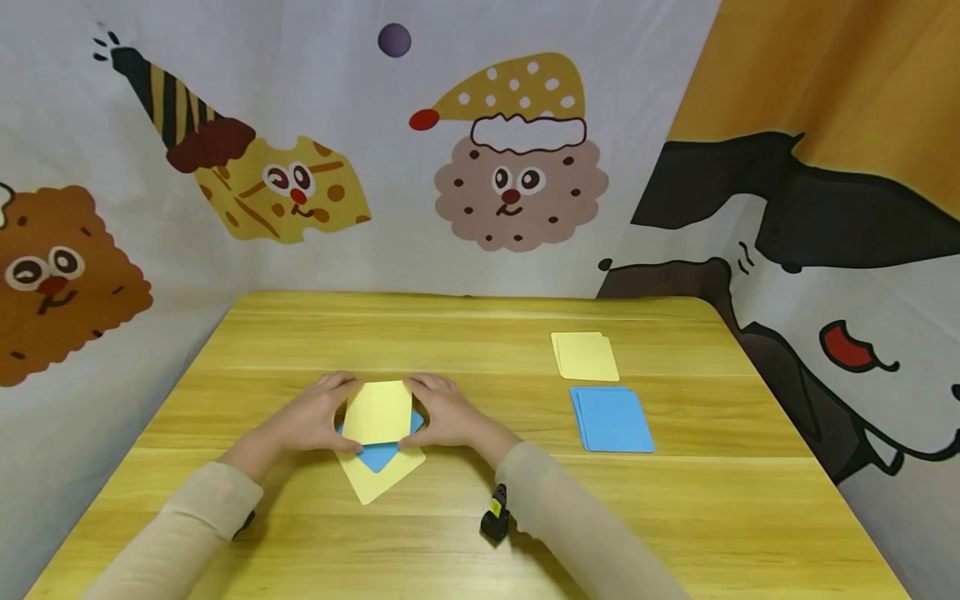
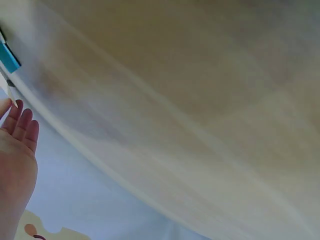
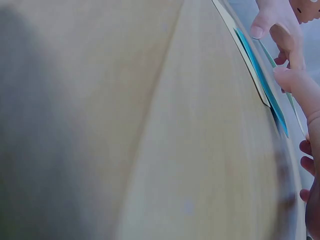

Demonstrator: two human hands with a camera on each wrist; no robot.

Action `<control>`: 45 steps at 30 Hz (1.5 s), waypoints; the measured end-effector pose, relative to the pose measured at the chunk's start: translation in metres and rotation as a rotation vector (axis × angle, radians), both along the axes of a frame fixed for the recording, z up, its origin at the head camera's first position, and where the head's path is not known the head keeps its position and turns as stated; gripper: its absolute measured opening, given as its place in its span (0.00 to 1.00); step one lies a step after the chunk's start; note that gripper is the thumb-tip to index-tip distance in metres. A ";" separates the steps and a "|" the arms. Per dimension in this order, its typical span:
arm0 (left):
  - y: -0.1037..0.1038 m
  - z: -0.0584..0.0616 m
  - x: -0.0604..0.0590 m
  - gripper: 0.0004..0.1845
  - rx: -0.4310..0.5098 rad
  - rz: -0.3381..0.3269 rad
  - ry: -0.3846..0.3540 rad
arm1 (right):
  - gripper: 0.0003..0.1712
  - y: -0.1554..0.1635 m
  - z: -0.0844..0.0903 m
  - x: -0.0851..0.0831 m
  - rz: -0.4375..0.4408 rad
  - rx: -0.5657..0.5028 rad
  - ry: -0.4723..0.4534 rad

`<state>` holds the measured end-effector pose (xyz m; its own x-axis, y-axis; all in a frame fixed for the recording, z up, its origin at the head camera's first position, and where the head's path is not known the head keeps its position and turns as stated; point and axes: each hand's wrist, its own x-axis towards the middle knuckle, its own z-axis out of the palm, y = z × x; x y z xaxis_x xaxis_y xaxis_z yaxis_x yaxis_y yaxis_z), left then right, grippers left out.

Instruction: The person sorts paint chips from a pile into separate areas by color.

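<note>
- Small black device with a yellow label [image 1: 494, 515] lies on the wooden table [image 1: 465, 333], just beside my right sleeve.
- My left hand [image 1: 313, 417] and right hand [image 1: 442, 412] pinch the top yellow square card [image 1: 377, 412] by its side edges, fingers curled.
- That card sits over a blue square card [image 1: 378, 455] and another yellow card [image 1: 378, 479].
- Well apart, to the right: yellow card stack [image 1: 585, 357], blue card stack [image 1: 612, 419].

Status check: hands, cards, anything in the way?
Both hands, left hand and right hand, hold top yellow card. Blue card beneath. Nothing blocking.
</note>
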<state>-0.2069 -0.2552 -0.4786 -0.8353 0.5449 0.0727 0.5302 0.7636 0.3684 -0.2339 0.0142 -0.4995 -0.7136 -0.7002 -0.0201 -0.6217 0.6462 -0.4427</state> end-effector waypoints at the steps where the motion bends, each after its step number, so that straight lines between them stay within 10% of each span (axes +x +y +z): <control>1: 0.002 0.001 0.000 0.62 0.000 -0.004 0.009 | 0.62 0.002 0.000 0.000 0.000 -0.006 -0.004; 16: 0.044 0.010 -0.004 0.59 -0.015 -0.038 0.058 | 0.63 0.050 0.011 0.003 -0.015 -0.074 -0.015; 45: 0.189 0.029 -0.003 0.59 -0.052 -0.022 0.069 | 0.60 0.187 0.035 0.009 -0.045 -0.023 0.136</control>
<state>-0.2102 -0.0661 -0.4497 -0.8168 0.5680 0.1009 0.5702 0.7683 0.2908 -0.2251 0.2009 -0.4641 -0.7395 -0.6665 0.0943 -0.6473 0.6656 -0.3716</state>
